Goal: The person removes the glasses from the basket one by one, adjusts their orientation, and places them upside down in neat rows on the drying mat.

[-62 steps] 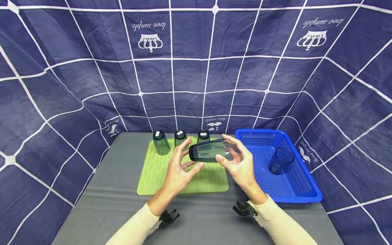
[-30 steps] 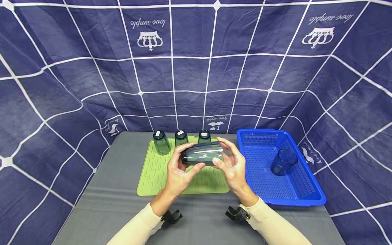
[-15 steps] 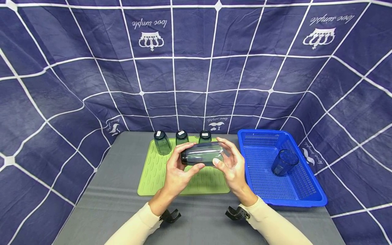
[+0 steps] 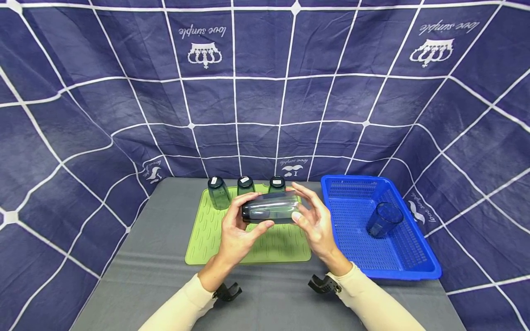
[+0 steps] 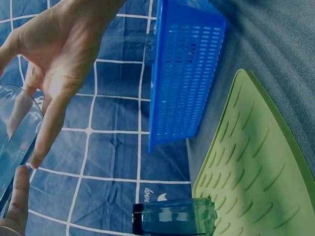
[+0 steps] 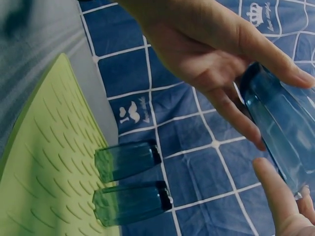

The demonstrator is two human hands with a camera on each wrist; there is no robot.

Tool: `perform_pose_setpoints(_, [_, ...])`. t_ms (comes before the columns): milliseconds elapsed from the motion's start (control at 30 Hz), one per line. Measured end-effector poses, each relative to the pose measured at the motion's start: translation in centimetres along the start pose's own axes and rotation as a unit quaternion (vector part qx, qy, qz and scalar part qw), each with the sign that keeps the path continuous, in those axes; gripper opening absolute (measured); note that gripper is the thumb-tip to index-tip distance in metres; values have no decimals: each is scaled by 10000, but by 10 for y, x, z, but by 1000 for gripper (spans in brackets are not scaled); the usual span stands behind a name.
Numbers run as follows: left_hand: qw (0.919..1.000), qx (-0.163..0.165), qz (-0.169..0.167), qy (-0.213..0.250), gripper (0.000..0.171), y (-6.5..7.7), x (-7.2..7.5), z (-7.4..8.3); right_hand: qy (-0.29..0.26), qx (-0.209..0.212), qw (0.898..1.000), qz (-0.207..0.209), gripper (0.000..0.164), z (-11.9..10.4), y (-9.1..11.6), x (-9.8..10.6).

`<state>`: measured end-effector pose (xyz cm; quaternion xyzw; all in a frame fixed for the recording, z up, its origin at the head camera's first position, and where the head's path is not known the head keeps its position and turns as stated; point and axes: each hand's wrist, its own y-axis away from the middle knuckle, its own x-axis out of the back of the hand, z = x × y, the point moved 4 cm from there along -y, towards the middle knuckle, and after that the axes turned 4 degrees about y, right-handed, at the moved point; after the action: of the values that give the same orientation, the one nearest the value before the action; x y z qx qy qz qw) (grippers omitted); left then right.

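Observation:
A smoky tinted drinking glass point(image 4: 271, 209) lies nearly sideways in the air above the green mat point(image 4: 248, 246), its dark base to the left. My left hand point(image 4: 237, 232) grips it around the base, thumb below and fingers above. At the rim end, my right hand point(image 4: 316, 225) holds it with the thumb at the near side; the fingers reach past the far side and are partly hidden. Three similar glasses, the left one point(image 4: 219, 193), the middle one point(image 4: 246, 185) and the right one point(image 4: 277, 185), stand upside down along the mat's back edge, with labels on their bases.
To the right, a blue perforated basket point(image 4: 352, 266) holds one upright tinted glass point(image 4: 384, 220). Grey cloth point(image 4: 165, 220) covers the table. Blue fabric point(image 4: 256, 101) with white lines hangs at the back and sides.
Over two seconds the held glass has shifted slightly left, and the left hand has moved further around its base. In the last half second, the right hand's fingers have spread a little at the rim.

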<state>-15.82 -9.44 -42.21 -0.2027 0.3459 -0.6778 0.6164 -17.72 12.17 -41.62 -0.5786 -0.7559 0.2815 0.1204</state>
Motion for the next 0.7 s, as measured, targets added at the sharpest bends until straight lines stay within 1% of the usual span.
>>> perform_pose_setpoints(167, [10000, -3, 4, 19, 77, 0, 5, -1, 247, 93, 9996, 16, 73, -1, -3, 3])
perform_pose_setpoints(233, [10000, 46, 41, 2, 78, 0, 7, 0, 346, 100, 9993, 20, 72, -2, -3, 5])
perform_pose_setpoints(500, [9997, 139, 167, -100, 84, -1, 16, 4, 311, 36, 9995, -87, 70, -4, -4, 13])
perform_pose_setpoints(700, [9995, 214, 231, -103, 86, -1, 22, 2, 542, 79, 9985, 5, 70, -6, -5, 21])
